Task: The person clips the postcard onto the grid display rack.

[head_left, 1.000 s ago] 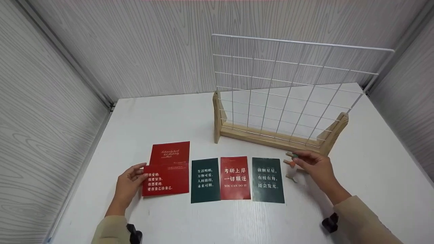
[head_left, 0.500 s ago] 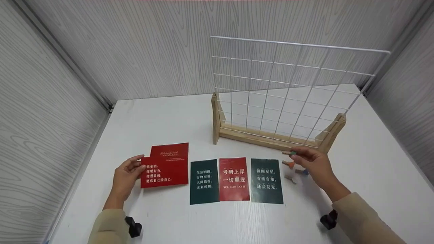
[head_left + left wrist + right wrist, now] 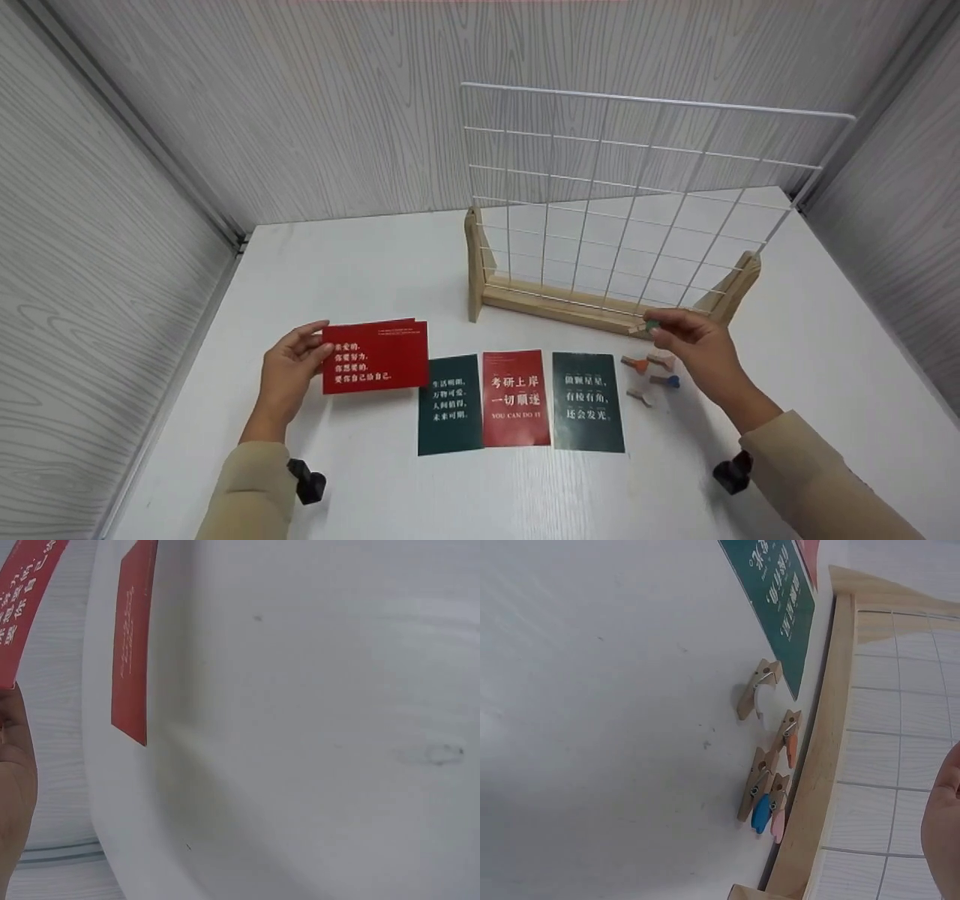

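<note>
My left hand (image 3: pixel 289 371) pinches a red card (image 3: pixel 382 360) with white writing by its left edge, lifted off the table. A second red card (image 3: pixel 133 645) lies on the table behind it, mostly hidden in the head view. Between right thumb and fingers, the right hand (image 3: pixel 699 349) pinches a small wooden clothespin (image 3: pixel 649 326) with a green ornament, held by the rack's front rail. Below that hand lie several more clothespins: an orange one (image 3: pixel 791 750), a pink one (image 3: pixel 778 825), a blue one (image 3: pixel 760 814) and a white one (image 3: pixel 763 706).
A white wire grid rack (image 3: pixel 637 184) stands in a wooden base (image 3: pixel 555 303) at the back right. In front lie a dark green card (image 3: pixel 448 431), a red card (image 3: pixel 517 431) and another green card (image 3: pixel 589 435). Wood-grain panels (image 3: pixel 337 112) enclose the table.
My left hand has lifted the red card up from the table and moved it slightly right, now covering most of the second one. The right hand has raised the green-ornament clothespin away from the others.
</note>
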`<state>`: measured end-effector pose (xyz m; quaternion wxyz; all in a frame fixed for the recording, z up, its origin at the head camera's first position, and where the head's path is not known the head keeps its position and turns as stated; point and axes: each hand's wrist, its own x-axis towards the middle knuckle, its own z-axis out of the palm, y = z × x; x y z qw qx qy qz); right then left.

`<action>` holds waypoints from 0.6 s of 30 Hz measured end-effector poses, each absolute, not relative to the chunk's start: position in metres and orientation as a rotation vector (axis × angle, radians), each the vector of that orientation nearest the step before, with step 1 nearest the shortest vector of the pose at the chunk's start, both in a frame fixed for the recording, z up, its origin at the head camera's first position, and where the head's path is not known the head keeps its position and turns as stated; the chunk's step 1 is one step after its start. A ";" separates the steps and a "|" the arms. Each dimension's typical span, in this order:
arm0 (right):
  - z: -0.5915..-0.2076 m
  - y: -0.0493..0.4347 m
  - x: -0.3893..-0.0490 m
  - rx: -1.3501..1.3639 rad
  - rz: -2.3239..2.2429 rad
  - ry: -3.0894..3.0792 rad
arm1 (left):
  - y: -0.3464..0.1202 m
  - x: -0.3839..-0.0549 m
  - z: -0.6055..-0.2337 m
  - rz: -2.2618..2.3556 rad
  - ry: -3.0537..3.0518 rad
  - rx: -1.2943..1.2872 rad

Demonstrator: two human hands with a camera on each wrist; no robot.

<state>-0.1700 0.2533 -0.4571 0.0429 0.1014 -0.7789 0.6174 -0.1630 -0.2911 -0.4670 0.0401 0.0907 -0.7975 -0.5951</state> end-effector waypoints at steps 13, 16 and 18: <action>-0.440 0.252 -0.179 0.322 1.933 -2.398 | -0.263 -0.185 -0.455 -1.856 -2.403 0.239; -0.437 0.250 -0.182 0.327 1.975 -2.371 | -0.255 -0.189 -0.451 -1.873 -2.388 0.211; -0.435 0.248 -0.184 0.332 1.979 -2.364 | -0.250 -0.192 -0.448 -1.875 -2.383 0.197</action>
